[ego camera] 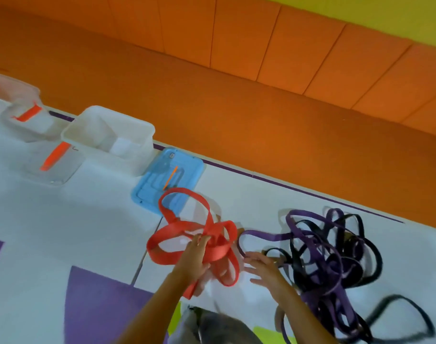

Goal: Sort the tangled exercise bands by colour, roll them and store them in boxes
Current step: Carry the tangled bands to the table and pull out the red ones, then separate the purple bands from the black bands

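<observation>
Red webbing lies clear of the main tangle: the red band [220,250] sits bunched in loose loops on the white surface [88,219], just left of the purple bands [264,235] and black bands [375,259].

The left hand [194,259] grips it where several loops cross, fingers curled round the bundle (a hold that gathers the loops for rolling, in my judgement). The right hand [264,269] is spread, fingers straight, holding nothing. It is at the near end of a purple loop, and whether it touches cannot be told. The hands are apart, one to each pile.

The purple and black bands are knotted together, so sorting is judged barely begun: one colour out, two to separate.

Three boxes stand along the far edge, well apart from the bands:
- a white box [137,155];
- a clear box [70,170] with an orange latch beside it;
- another box [26,108] further left.

None shows a band inside, though blur limits certainty. A blue lid [150,192] lies flat just beyond the red band, presumably taken off so an opening is free to receive rolls.
</observation>
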Demonstrator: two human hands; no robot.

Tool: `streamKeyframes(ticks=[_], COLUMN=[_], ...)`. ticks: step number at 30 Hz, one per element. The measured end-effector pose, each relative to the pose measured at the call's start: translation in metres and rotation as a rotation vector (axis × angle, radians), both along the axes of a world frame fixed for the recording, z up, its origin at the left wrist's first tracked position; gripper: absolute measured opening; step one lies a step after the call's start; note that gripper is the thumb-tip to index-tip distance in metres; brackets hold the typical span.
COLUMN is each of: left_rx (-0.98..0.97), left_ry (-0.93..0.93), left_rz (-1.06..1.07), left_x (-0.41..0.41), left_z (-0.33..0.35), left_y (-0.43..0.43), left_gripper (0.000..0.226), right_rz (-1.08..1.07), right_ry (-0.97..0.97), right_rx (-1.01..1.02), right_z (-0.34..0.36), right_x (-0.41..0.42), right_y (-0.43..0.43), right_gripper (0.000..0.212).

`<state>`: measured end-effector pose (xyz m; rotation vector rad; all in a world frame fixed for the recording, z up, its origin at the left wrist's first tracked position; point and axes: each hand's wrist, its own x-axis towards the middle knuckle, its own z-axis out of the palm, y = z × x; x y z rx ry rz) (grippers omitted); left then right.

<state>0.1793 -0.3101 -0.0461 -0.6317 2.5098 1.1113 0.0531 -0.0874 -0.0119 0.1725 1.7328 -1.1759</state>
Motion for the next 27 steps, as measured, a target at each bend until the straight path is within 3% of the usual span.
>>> streamKeyframes(ticks=[6, 11, 17, 22, 25, 27], left_rx=[-0.215, -0.442, -0.438, -0.338, -0.240, -0.223], left_ry=[0.023, -0.033, 0.048, 0.024, -0.057, -0.121], left_rz=[0.029, 0.001, -0.199, -0.334, -0.324, -0.294], left_x=[-0.004, -0.018, -0.056, -0.092, -0.120, -0.139], left_z=[-0.005, 0.018, 0.034, 0.026, 0.019, 0.014], left_y=[0.016, 0.036, 0.075, 0.124, 0.160, 0.184], left_gripper=[0.071, 0.063, 0.053, 0.050, 0.062, 0.071], right_rz=[0.002, 0.183, 0.259, 0.231, 0.378, 0.493], right_ry=[0.175, 0.557, 0.817, 0.800, 0.666, 0.626], right_rx=[0.082, 0.221, 0.428, 0.629, 0.702, 0.696], right_z=[-0.004, 0.002, 0.015, 0.003, -0.013, -0.026], right_x=[-0.009, -0.019, -0.043, -0.066, -0.072, -0.077], right_y=[0.009, 0.029, 0.083, 0.153, 0.199, 0.228], right_gripper=[0.020, 0.014, 0.024, 0.043, 0.067, 0.070])
